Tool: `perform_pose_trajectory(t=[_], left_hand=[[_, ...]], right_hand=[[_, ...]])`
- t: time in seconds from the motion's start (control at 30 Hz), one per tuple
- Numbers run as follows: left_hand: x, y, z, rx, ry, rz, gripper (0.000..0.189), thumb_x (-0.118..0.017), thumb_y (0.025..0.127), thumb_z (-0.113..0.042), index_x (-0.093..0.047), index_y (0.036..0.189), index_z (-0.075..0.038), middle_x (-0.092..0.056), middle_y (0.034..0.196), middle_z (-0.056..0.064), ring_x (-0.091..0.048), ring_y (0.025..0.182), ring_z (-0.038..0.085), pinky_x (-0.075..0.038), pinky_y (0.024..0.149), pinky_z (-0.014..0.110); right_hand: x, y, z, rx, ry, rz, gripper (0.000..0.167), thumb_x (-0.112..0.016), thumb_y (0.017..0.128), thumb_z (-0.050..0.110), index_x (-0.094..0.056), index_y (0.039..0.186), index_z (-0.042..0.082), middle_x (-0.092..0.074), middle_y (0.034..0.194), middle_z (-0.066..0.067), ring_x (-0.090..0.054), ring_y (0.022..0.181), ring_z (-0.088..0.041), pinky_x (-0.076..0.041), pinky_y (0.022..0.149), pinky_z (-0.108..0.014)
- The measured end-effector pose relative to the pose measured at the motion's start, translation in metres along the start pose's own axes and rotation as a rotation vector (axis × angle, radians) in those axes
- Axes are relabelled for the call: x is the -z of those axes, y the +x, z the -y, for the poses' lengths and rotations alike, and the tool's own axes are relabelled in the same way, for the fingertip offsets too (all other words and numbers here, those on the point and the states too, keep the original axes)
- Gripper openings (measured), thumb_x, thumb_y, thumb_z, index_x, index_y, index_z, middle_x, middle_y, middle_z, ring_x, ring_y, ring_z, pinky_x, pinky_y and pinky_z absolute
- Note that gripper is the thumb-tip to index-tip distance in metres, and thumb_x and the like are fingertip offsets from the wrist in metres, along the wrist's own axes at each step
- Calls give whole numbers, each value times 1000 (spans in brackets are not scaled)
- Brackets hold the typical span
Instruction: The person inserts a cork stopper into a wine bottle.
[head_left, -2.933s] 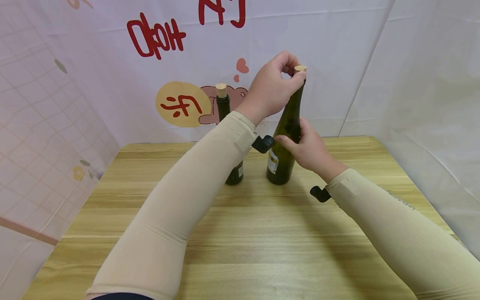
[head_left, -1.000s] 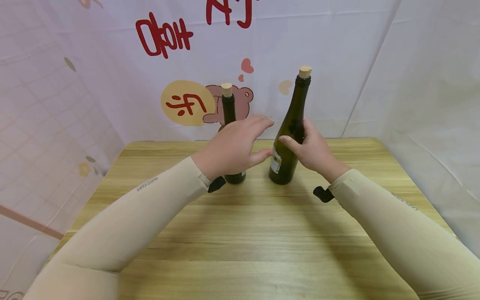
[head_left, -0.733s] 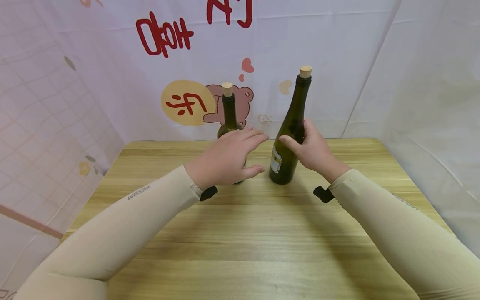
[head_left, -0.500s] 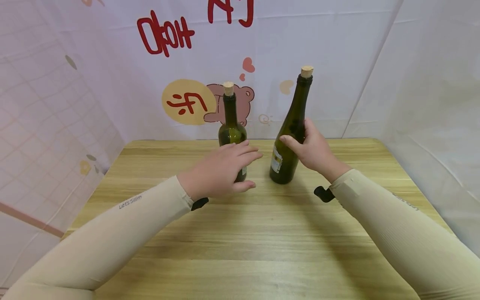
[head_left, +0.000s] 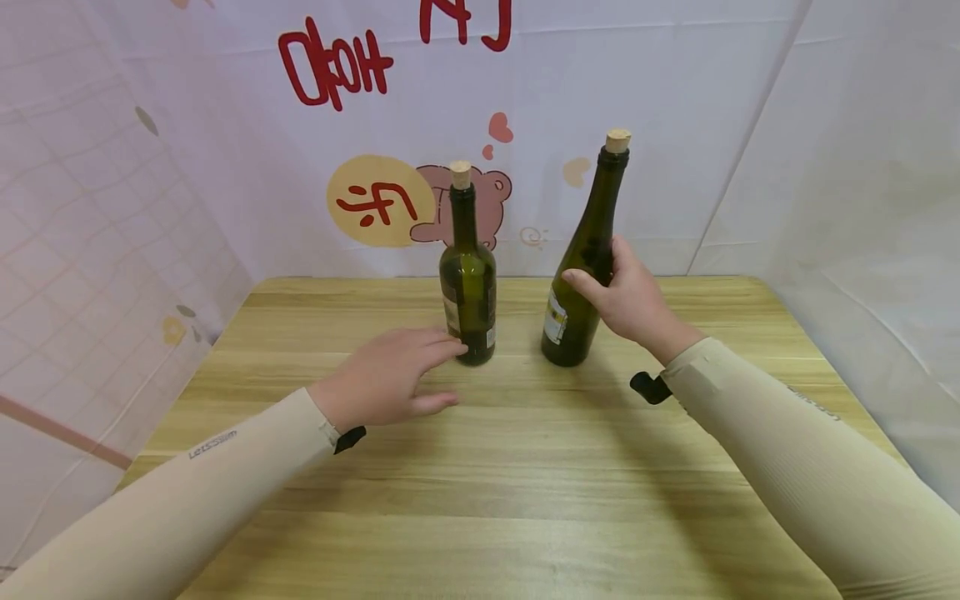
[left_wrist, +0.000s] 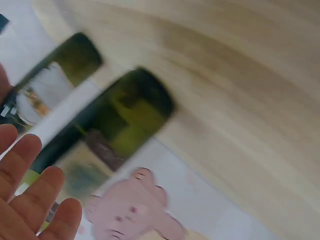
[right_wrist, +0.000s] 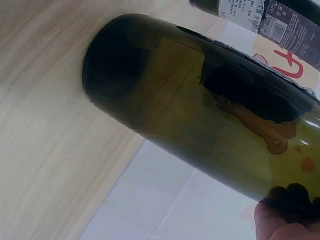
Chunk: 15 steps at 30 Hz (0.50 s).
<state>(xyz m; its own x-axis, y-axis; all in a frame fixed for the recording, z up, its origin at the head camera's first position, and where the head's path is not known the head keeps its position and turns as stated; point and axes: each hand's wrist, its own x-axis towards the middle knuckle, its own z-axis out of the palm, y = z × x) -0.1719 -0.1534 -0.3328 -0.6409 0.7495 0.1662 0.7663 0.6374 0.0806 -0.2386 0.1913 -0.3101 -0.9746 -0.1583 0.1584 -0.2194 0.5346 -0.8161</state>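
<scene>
My right hand (head_left: 630, 296) grips the body of a dark green wine bottle (head_left: 581, 267) that leans to the right over the table. A cork (head_left: 618, 141) sits in its mouth, standing partly out. To its left a second green wine bottle (head_left: 470, 283) stands upright, also topped by a protruding cork (head_left: 461, 174). My left hand (head_left: 390, 375) holds nothing; its fingers are spread and relaxed, overlapping the foot of the upright bottle in the head view. In the left wrist view the fingers (left_wrist: 47, 192) show in front of both bottles. The right wrist view shows the gripped bottle's base (right_wrist: 112, 60) close.
Both bottles are near the back edge of a wooden table (head_left: 480, 500). Behind it hangs a white printed cloth (head_left: 660, 100) with red lettering and a cartoon bear. Black wrist-camera mounts (head_left: 649, 388) stick out below the sleeves.
My left hand has let go of the cork on the right bottle and moved down and left, past the upright bottle, uncovering it. My right hand keeps its grip on the leaning bottle.
</scene>
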Motion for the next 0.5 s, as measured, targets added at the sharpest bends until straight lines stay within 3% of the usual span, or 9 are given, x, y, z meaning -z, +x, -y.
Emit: perform_pose_trajectory(t=[0.23, 0.5], left_hand=[[-12, -23, 28, 207, 27, 57, 74, -73, 94, -57, -57, 150, -11, -62, 148, 8, -55, 143, 37, -47, 115, 53], [-18, -27, 53, 364, 42, 117, 95, -69, 93, -64, -40, 160, -3, -43, 164, 23, -35, 154, 49, -31, 126, 59]], right_hand=[[0, 0, 1, 0, 9, -2, 63, -67, 102, 43, -40, 145, 5, -58, 137, -19, -60, 130, -36, -50, 109, -59], [0, -1, 3, -8, 5, 14, 67, -67, 102, 46, -39, 147, 5, -57, 139, -19, -59, 132, -37, -48, 110, -60]])
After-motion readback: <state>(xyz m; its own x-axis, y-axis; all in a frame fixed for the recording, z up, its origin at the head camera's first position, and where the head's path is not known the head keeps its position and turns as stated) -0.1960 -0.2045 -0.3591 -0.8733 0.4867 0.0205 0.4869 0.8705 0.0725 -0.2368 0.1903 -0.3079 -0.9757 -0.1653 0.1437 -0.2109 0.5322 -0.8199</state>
